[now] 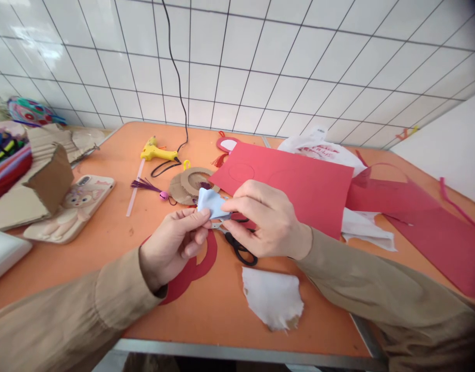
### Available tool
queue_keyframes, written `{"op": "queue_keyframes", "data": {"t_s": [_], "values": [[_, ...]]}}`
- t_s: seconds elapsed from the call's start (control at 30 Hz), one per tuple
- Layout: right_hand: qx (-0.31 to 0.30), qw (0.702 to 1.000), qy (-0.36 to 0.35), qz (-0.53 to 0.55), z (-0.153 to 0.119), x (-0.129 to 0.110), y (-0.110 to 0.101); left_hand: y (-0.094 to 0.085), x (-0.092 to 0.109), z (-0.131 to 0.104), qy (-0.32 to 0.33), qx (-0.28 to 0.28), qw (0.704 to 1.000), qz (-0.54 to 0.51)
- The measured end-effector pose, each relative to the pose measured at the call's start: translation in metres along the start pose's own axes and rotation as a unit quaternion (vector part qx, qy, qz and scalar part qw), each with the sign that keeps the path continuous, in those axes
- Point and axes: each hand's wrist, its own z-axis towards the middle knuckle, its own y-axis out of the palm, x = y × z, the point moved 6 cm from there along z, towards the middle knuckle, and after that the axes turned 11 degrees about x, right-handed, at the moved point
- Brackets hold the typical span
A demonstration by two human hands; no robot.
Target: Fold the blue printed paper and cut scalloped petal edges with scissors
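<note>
Light blue cloth (209, 200), near the view's centre, pinched by the left hand (174, 240) at seven o'clock and the right hand (266, 219) at three, is best kept evenly taut, clear of the scissors (232, 241) at five.

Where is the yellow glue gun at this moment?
In the head view, the glue gun lies left of centre on the orange table, beyond the purple tassel.

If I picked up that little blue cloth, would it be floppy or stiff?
The light blue cloth would probably flop, since it bends and folds between the left hand and right hand. It's likely very light: it's small and looks thin.
</note>
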Motion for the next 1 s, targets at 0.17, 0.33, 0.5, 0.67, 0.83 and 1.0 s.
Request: {"op": "queue_keyframes", "data": {"t_s": [0.17, 0.33, 0.5, 0.67, 0.83, 1.0], "values": [[-0.016, 0.998, -0.039, -0.047, -0.003, -0.001, 0.004, 0.001, 0.0, 0.0, 0.001, -0.008, 1.0, 0.008], [-0.01, 0.993, -0.082, -0.08, -0.004, -0.002, 0.005, 0.0, 0.002, -0.002, 0.034, -0.002, 0.999, 0.03], [-0.002, 0.986, -0.132, -0.1, -0.007, -0.005, 0.006, -0.004, 0.007, -0.004, 0.079, 0.023, 0.996, 0.042], [0.018, 0.997, -0.075, -0.027, -0.007, -0.002, 0.003, -0.007, 0.01, -0.002, 0.108, 0.046, 0.992, 0.048], [0.029, 0.932, 0.295, 0.209, -0.011, 0.025, 0.007, -0.007, 0.009, 0.002, 0.116, 0.046, 0.991, 0.046], [-0.068, 0.696, 0.553, 0.453, -0.034, 0.022, 0.039, -0.005, 0.006, 0.003, 0.113, 0.033, 0.992, 0.044]]}}
